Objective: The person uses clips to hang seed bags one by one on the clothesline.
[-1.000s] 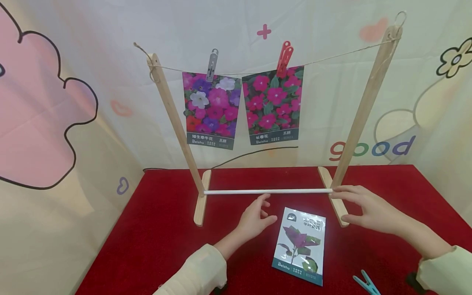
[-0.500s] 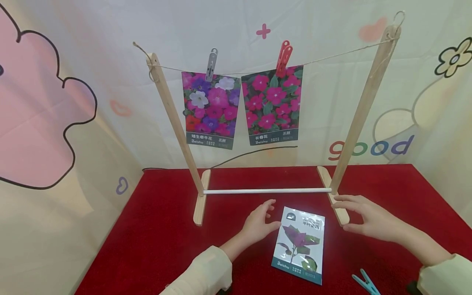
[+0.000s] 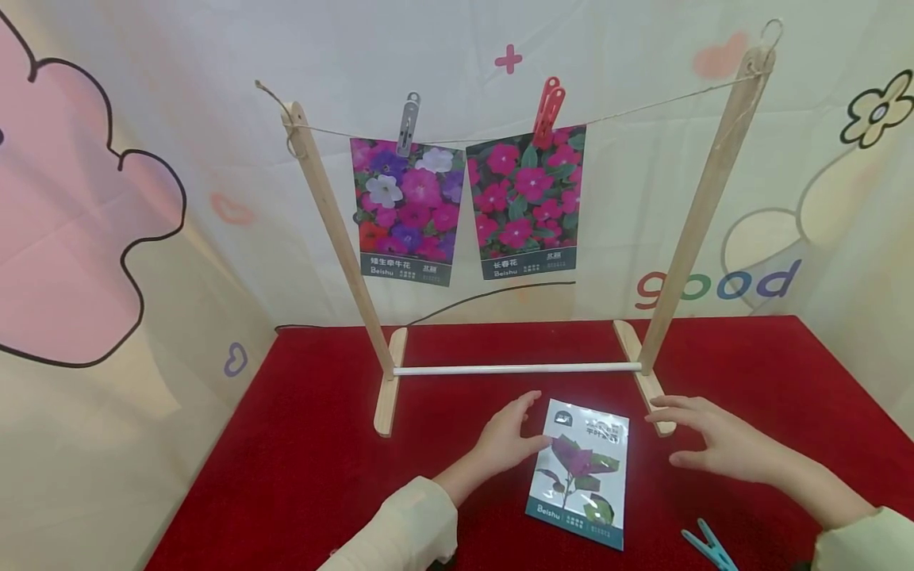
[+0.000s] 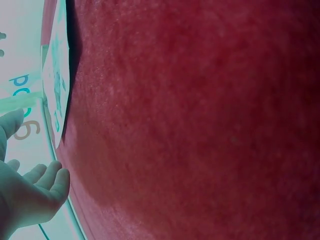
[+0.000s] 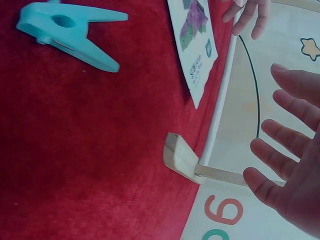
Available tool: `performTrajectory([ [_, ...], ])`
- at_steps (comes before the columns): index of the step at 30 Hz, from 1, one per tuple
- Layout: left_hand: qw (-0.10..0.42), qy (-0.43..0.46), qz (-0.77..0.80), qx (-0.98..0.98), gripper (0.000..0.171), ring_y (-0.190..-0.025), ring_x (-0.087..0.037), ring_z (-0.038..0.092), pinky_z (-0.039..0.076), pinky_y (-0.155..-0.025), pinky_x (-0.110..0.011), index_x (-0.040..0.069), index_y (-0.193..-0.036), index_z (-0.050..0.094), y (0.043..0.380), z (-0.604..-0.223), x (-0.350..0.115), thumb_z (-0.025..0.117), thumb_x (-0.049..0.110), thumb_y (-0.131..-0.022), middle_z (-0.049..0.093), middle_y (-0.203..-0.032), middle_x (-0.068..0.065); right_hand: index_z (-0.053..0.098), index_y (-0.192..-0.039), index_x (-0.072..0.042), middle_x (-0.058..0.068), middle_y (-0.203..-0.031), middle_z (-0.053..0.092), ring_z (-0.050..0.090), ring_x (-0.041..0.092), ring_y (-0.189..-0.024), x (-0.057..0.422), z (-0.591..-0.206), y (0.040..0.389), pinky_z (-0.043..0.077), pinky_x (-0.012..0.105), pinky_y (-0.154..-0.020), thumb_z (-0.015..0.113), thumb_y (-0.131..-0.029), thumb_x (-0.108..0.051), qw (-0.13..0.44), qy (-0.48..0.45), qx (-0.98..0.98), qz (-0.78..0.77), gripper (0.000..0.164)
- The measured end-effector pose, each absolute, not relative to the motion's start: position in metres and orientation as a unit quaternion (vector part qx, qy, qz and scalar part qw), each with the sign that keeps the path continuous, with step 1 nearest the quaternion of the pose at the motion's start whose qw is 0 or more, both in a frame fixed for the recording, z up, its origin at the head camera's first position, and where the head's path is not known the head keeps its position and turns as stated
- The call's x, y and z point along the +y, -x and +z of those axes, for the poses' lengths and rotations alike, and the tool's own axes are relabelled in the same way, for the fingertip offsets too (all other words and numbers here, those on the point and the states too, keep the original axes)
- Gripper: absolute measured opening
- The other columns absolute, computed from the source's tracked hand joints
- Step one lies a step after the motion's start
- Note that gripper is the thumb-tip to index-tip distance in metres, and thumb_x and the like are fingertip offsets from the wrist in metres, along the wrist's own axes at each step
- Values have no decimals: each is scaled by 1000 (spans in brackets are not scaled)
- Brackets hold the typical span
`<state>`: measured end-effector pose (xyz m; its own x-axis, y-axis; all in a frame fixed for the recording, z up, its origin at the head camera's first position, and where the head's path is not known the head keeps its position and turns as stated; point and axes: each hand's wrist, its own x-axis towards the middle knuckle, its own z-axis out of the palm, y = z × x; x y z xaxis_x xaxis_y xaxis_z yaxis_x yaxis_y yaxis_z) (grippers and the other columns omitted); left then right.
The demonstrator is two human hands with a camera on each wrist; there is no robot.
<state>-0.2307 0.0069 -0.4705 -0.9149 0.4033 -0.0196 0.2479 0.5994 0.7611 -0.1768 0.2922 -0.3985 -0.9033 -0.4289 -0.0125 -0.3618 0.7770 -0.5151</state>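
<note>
A white seed packet (image 3: 580,468) with a purple-leaved plant and a teal bottom band lies flat on the red cloth. My left hand (image 3: 508,438) hovers at its upper left edge, fingers relaxed, the thumb overlapping that edge in the head view. To the packet's right, my right hand (image 3: 721,440) is held with loosely spread fingers near the rack's right foot, holding nothing. A light-blue clothespin (image 5: 70,32) lies on the cloth below the right hand. In the left wrist view the packet (image 4: 57,75) stands edge-on beyond the left hand (image 4: 35,192).
A wooden rack with a white crossbar (image 3: 514,369) stands behind the packet. From its string hang two flower packets, one under a grey clothespin (image 3: 408,125), the other under a red clothespin (image 3: 548,113). A printed curtain (image 3: 214,143) closes the back and sides.
Both hands have drawn back from the rack's crossbar toward me. The left has shifted right to the packet's edge; the right has dropped lower beside the rack's foot.
</note>
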Motion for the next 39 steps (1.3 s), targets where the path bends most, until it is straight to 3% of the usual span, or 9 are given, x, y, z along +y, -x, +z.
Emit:
performTrajectory([
  [7, 94, -186, 387, 898, 70, -124, -16, 39, 40, -96, -36, 23, -136, 32, 230, -475, 10, 67, 29, -76, 41, -135, 3, 56, -113, -11, 20, -124, 45, 41, 40, -108, 297, -408, 175, 52, 38, -69, 73, -68, -21, 76, 235, 932, -265, 49],
  [15, 84, -195, 353, 911, 72, -124, -15, 38, 40, -96, -36, 23, -136, 32, 229, -482, 12, 68, 31, -75, 41, -135, 5, 58, -112, -13, 23, -126, 41, 38, 43, -109, 301, -421, 172, 52, 39, -69, 73, -68, -23, 97, 235, 927, -276, 48],
  [19, 61, -213, 307, 925, 70, -126, -19, 37, 36, -99, -41, 22, -136, 33, 229, -487, 13, 67, 33, -75, 44, -133, 4, 58, -112, -13, 23, -125, 42, 39, 42, -108, 303, -426, 169, 52, 39, -69, 72, -68, -24, 104, 235, 926, -275, 47],
  [23, 53, -226, 282, 931, 68, -127, -23, 35, 34, -98, -47, 22, -135, 34, 230, -492, 13, 65, 34, -75, 45, -132, 4, 58, -112, -13, 19, -120, 47, 43, 35, -104, 305, -431, 167, 50, 31, -68, 72, -69, -24, 111, 233, 927, -273, 46],
  [30, 48, -240, 247, 938, 64, -126, -24, 35, 33, -98, -44, 22, -133, 37, 228, -497, 18, 64, 37, -76, 46, -131, 4, 58, -111, -9, 7, -102, 52, 48, 10, -87, 310, -439, 165, 49, 19, -64, 70, -72, -25, 131, 240, 913, -302, 44],
  [39, 34, -237, 243, 940, 65, -122, -20, 38, 32, -97, -42, 21, -132, 38, 227, -497, 24, 65, 36, -75, 48, -128, 4, 56, -112, -4, 6, -95, 53, 47, 5, -72, 318, -450, 161, 47, 17, -58, 68, -73, -23, 177, 231, 892, -346, 44],
])
